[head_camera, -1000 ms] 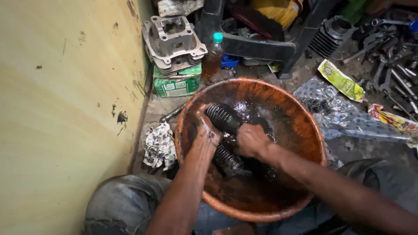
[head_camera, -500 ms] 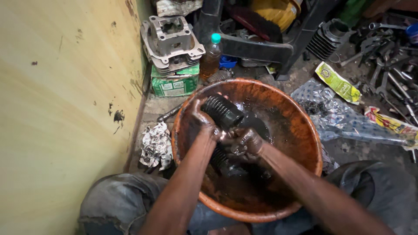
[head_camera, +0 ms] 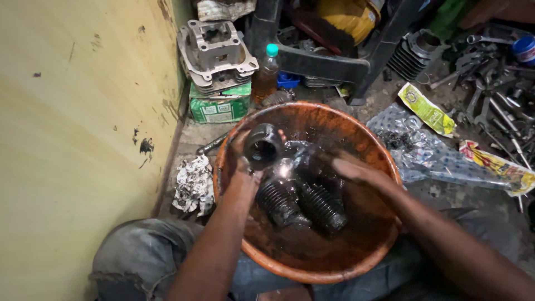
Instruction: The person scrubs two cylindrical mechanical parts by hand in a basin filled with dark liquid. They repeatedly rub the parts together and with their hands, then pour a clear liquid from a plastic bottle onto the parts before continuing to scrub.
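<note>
An orange-brown basin (head_camera: 356,131) with dark oily liquid sits on the floor between my knees. My left hand (head_camera: 243,153) holds a black ribbed rubber boot (head_camera: 263,146) lifted above the liquid, its open end turned up toward me. Two more ribbed black boots (head_camera: 304,203) lie side by side in the liquid at the basin's middle. My right hand (head_camera: 356,170), blurred, hovers over the liquid just right of the lifted boot, fingers apart and holding nothing.
A yellow wall (head_camera: 78,139) stands close on the left. Behind the basin are a metal cylinder head (head_camera: 216,51) on a green box (head_camera: 219,106), a small bottle (head_camera: 267,72) and a dark stool. Plastic wrappers (head_camera: 429,147), tools (head_camera: 496,106) and crumpled paper (head_camera: 192,184) lie around.
My left hand has lifted one ribbed boot out of the liquid and turned its open end up. My right hand has let go and moved right, off the boots.
</note>
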